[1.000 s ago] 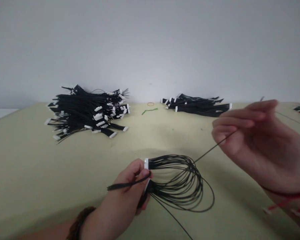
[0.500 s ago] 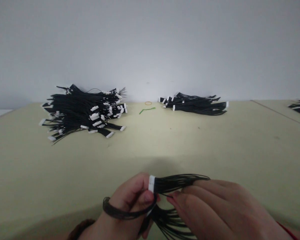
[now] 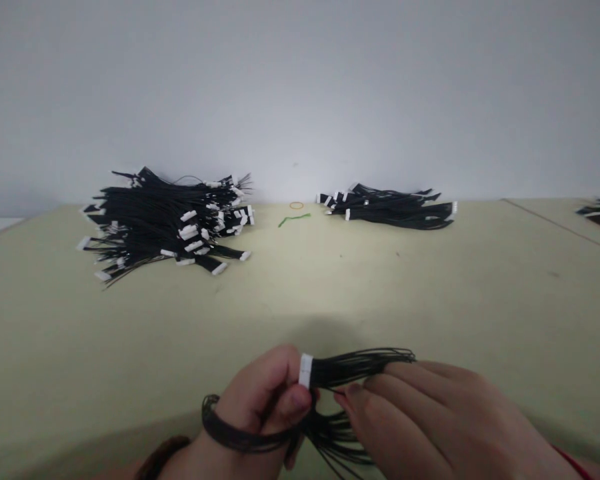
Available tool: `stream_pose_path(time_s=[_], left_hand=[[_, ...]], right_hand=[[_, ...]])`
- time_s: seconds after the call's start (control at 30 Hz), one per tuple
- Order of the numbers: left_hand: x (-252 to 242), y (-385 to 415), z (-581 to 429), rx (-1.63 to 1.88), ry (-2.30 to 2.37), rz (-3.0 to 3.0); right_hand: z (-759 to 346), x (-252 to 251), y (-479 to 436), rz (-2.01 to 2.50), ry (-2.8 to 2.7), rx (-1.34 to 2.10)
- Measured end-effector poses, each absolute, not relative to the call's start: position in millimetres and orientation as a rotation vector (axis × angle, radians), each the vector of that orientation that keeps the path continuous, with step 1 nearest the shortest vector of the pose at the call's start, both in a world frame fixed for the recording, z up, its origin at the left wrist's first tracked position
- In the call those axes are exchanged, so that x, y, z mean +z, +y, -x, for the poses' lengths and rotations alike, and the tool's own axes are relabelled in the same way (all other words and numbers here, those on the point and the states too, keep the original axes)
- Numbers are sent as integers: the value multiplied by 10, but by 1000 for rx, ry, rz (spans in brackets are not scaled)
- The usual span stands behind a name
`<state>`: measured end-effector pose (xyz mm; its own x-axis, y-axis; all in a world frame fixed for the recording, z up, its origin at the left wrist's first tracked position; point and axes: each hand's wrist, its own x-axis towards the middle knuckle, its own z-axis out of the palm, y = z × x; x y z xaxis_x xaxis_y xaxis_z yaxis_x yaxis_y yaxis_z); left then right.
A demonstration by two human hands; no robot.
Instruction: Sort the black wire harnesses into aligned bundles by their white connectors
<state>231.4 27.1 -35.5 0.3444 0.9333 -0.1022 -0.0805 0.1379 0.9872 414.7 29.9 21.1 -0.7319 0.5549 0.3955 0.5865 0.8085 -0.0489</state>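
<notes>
The wires looked coated in smooth black plastic, and the connector seemed hard, smooth white plastic. Both desk and wall appeared smooth and matt.

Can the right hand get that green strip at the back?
Probably yes, with a stretch: the tabletop looks open between the right hand and the green strip. But that hand is busy with the black wires, so it would likely have to let go first.

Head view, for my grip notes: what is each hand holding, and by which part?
The left hand grips a black wire harness by its white connector; the right hand appears to pinch a single wire near that connector.
</notes>
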Motion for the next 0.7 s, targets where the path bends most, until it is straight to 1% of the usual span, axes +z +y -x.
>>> stream_pose_path(time_s=[0.17, 0.3, 0.43, 0.5, 0.6, 0.67, 0.7], left_hand=[[-425, 278, -2301, 977, 951, -1413], [-413, 372, -2304, 1044, 865, -1719], [-347, 393, -2311, 986, 835, -1865], [-316, 349, -2322, 935, 930, -1773], [-274, 293, -2342, 812, 1088, -1454], [-234, 316, -2347, 761, 1128, -1201], [-206, 348, -2345, 762, 1138, -1087]], right_hand=[[-4137, 201, 275, 851, -2610, -83], [-4133, 170, 275, 871, -2630, -23], [-4100, 106, 276, 881, -2630, -5], [-4088, 110, 278, 888, -2623, 1], [-4094, 189, 301, 914, -2642, 58], [-4124, 268, 326, 918, -2600, 2], [-4149, 306, 338, 908, -2568, -80]])
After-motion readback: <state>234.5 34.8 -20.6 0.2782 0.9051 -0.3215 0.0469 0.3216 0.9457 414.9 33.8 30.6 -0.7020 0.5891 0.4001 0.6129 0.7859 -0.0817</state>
